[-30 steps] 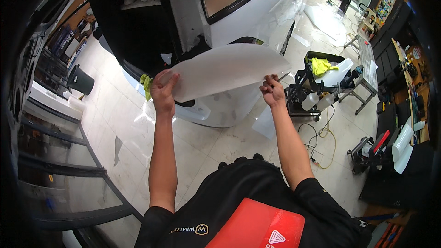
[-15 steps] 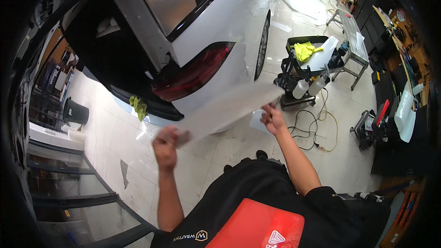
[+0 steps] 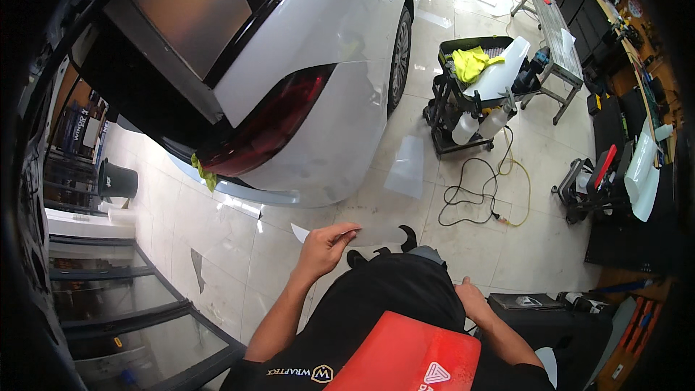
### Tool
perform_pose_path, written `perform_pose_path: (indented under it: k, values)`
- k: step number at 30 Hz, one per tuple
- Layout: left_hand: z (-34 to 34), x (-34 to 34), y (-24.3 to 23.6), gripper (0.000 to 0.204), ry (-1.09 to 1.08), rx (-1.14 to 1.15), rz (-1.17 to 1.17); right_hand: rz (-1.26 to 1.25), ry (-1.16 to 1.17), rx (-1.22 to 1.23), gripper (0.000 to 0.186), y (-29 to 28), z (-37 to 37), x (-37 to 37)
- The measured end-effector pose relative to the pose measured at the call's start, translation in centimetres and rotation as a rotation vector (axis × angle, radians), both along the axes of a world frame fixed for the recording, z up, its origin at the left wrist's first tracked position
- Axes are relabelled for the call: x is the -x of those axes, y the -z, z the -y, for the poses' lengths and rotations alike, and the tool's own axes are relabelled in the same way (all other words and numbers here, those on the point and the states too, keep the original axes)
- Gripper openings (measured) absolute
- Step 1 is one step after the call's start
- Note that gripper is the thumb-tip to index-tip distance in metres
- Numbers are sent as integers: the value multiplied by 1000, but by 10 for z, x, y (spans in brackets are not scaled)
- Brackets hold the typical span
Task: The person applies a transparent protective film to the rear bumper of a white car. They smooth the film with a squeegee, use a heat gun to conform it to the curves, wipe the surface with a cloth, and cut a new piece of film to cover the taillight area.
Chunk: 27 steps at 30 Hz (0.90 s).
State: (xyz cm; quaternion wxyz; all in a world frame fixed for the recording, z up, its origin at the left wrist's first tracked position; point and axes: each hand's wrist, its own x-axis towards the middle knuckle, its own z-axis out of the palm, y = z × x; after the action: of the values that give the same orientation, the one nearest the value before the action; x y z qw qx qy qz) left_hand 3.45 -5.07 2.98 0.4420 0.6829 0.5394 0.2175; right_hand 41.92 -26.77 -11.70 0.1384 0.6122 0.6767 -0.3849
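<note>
My left hand [image 3: 327, 247] is closed in a pinch on a thin translucent film sheet [image 3: 381, 234], which spreads low in front of my body. A white corner of it sticks out left of the hand. My right hand [image 3: 472, 299] is down at my right side against the black clothing, its fingers mostly hidden. Ahead stands a pale silver car [image 3: 340, 123] with a red tail light [image 3: 271, 124]. A yellow-green cloth [image 3: 205, 171] hangs at its rear edge, below the light.
A black cart [image 3: 452, 94] holds a yellow cloth [image 3: 474, 65], a white sheet and spray bottles. Cables [image 3: 478, 195] curl across the tiled floor. A film piece [image 3: 405, 166] lies beside the car. A metal bench [image 3: 554, 43] stands behind the cart; a dark bucket [image 3: 118, 179] is at left.
The film has come down from in front of the bumper toward my body. My right hand has let go of it and dropped to my side; the car appears farther left.
</note>
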Motion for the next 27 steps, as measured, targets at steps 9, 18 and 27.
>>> perform_pose_path:
  k: [9,18,27]
  values:
    - [-20,-51,1,21,74,116,71,-325,217,104,41,-18,-63,-47]
    - [8,-60,10,16,50,63,24,-785,432,268,43,74,-70,-32]
    - [42,-26,-3,6,-167,-377,-193,-368,602,-93,39,63,-58,12]
